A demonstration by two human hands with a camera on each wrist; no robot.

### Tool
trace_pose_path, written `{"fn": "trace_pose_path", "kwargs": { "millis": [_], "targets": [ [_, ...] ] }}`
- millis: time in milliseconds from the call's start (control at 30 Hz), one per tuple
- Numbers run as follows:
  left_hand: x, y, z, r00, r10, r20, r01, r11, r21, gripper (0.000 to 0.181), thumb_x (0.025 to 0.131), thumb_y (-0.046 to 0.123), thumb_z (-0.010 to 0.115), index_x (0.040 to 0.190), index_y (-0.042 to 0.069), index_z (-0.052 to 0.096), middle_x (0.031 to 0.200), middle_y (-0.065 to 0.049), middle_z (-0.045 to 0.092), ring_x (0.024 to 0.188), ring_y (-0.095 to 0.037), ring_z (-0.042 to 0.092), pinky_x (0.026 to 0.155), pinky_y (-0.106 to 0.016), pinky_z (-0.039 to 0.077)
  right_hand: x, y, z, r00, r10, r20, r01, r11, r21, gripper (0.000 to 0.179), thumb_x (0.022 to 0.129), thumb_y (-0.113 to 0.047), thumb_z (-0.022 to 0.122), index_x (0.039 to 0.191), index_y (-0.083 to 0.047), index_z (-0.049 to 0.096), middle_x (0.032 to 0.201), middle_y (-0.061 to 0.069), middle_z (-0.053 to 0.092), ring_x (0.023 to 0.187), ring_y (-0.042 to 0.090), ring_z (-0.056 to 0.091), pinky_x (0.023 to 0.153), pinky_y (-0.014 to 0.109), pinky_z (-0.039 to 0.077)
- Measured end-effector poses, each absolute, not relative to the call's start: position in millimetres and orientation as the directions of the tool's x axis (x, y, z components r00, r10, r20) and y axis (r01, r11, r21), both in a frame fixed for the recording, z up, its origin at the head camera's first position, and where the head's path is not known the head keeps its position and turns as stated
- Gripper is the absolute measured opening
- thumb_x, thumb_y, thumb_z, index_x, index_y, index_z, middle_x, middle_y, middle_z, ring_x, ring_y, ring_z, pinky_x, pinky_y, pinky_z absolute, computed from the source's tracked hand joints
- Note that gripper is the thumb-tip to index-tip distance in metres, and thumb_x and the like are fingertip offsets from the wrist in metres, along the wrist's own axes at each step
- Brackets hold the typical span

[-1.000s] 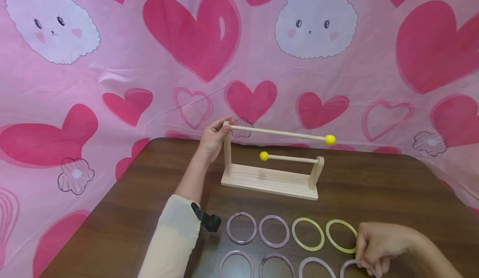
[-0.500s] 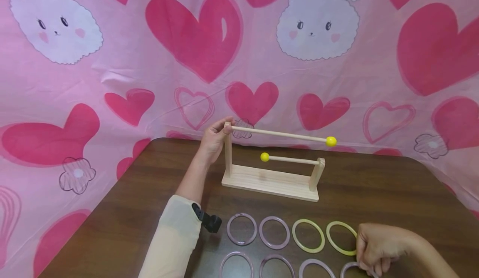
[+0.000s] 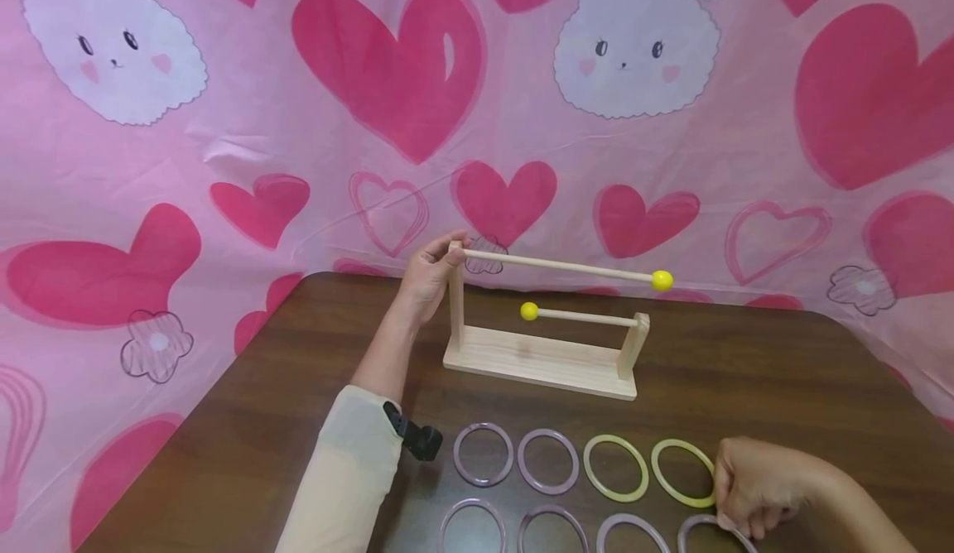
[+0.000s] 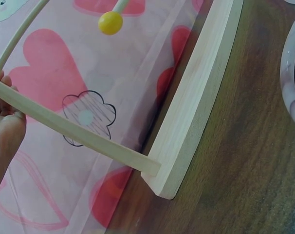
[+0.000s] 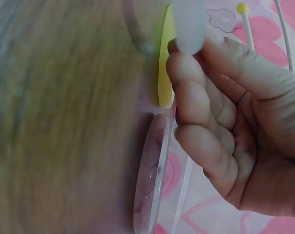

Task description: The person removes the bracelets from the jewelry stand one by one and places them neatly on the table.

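My left hand [image 3: 431, 276] holds the top of the tall left post [image 3: 456, 296] of a pale wooden stand, its thumb on the near side. The stand's base [image 3: 544, 363] lies on the table. A long upper rod [image 3: 559, 266] runs right from that post to a yellow ball [image 3: 662, 281]. From the short right post [image 3: 633, 346], a lower rod [image 3: 589, 318] points left and ends in another yellow ball [image 3: 529, 311]. At the lower right, my right hand [image 3: 760, 487] pinches a pale purple ring [image 3: 696, 521] between thumb and fingers; the ring's lower part is out of frame.
In front of the stand, several rings lie in two rows on the brown table [image 3: 298, 437]. The back row has purple rings [image 3: 483, 483] and yellow rings [image 3: 617, 497]; the front row is purple, cut by the frame edge. A pink heart-print cloth [image 3: 514, 122] hangs behind.
Very little differs. My right hand sits slightly higher with its fingers still on the purple ring. My left hand keeps its hold on the post, and the head view has shifted slightly.
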State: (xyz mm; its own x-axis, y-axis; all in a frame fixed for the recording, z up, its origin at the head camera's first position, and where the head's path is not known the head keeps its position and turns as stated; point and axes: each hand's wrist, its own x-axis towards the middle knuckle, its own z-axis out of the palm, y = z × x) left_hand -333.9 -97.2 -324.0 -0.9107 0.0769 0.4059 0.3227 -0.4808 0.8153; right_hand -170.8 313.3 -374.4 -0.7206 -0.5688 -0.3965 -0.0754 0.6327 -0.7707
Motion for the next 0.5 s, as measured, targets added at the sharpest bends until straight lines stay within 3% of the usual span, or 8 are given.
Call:
{"fn": "trace_pose_path", "kwargs": {
  "millis": [500],
  "targets": [
    [-334.4, -96.8, -324.5, -0.909, 0.076, 0.410, 0.326, -0.486, 0.811, 0.035, 0.058, 0.033, 0.078, 0.091, 0.024, 0.071, 0.089, 0.004, 0.067, 0.092, -0.008, 0.057, 0.092, -0.025, 0.037, -172.1, 315.3, -369.0, -0.734, -0.560, -0.384, -0.096, 0.646, -0.757, 0.012, 0.067, 0.003, 0.065, 0.061, -0.007, 0.067, 0.048, -0.003, 0.057, 0.037, 0.001, 0.046, 0.033, 0.013, 0.023]
  ]
}}
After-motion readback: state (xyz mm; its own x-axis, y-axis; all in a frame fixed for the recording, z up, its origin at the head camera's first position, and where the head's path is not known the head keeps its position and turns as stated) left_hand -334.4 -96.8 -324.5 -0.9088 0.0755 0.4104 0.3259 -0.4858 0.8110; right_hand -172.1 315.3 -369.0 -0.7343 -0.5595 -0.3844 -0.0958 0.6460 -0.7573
